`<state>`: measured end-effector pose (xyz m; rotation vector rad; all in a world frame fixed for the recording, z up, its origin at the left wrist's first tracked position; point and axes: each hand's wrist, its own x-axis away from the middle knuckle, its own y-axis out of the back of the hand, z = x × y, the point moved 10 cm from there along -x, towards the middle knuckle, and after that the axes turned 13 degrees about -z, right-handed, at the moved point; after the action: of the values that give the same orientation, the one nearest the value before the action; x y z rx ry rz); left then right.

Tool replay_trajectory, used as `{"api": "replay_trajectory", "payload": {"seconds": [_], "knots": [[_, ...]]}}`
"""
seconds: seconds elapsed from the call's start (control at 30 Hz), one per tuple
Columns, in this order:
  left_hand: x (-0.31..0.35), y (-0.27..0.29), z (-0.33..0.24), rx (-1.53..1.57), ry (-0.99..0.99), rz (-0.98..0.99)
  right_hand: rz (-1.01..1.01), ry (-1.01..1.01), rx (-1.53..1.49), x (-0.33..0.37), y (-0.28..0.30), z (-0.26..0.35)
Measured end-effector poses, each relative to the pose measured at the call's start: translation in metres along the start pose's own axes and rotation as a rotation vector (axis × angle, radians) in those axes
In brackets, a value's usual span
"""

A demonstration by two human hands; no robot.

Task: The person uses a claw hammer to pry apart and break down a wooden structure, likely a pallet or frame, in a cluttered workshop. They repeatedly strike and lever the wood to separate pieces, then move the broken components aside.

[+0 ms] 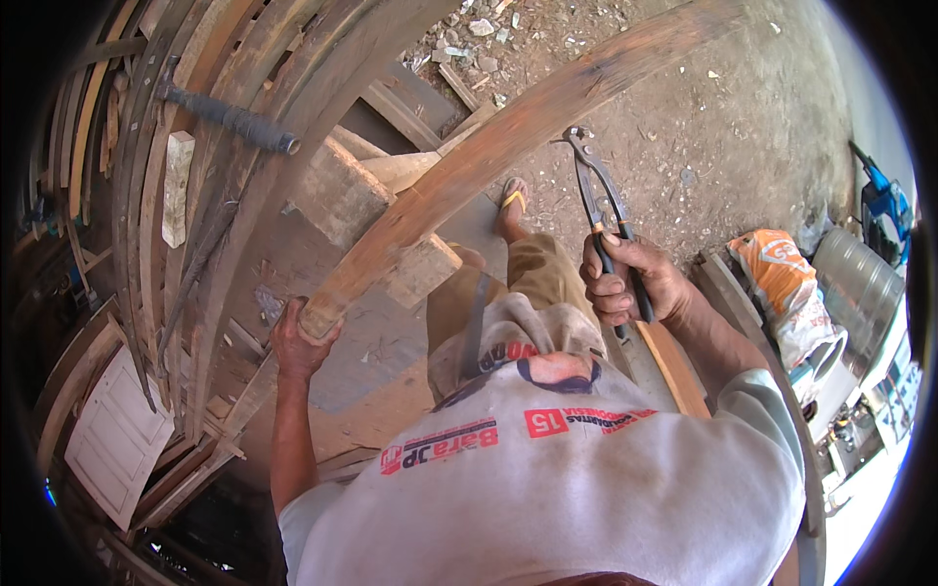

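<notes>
My left hand (pixel 298 340) grips the near end of a long, weathered wooden plank (pixel 508 132) that slants up and away to the upper right. My right hand (pixel 625 278) is closed around the dark handles of a pair of metal pincers (pixel 598 195), jaws pointing upward, held just right of the plank and apart from it. Below both hands are my white printed shirt and tan shorts, and one foot in a yellow sandal (pixel 512 198) stands on the dirt.
A stack of planks and curved wooden pieces (pixel 195 195) fills the left, with a hammer (pixel 225 115) lying on top. A wooden block (pixel 342 190) sits under the plank. An orange-and-white sack (pixel 782 278), a clear plastic jug (pixel 860 283) and a blue tool (pixel 884 200) stand at right.
</notes>
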<state>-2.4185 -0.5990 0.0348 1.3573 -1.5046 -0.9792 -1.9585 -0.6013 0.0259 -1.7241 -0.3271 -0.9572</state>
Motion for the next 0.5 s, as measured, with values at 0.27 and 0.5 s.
{"api": "replay_trajectory", "payload": {"seconds": [0.27,0.5], "knots": [[0.003,0.005,-0.006,-0.025,-0.018,-0.039,-0.291,0.335,-0.106,-0.042,-0.034,-0.022],[0.004,0.006,-0.008,-0.07,-0.052,-0.101,-0.279,0.608,-0.41,-0.077,-0.085,-0.019]]}}
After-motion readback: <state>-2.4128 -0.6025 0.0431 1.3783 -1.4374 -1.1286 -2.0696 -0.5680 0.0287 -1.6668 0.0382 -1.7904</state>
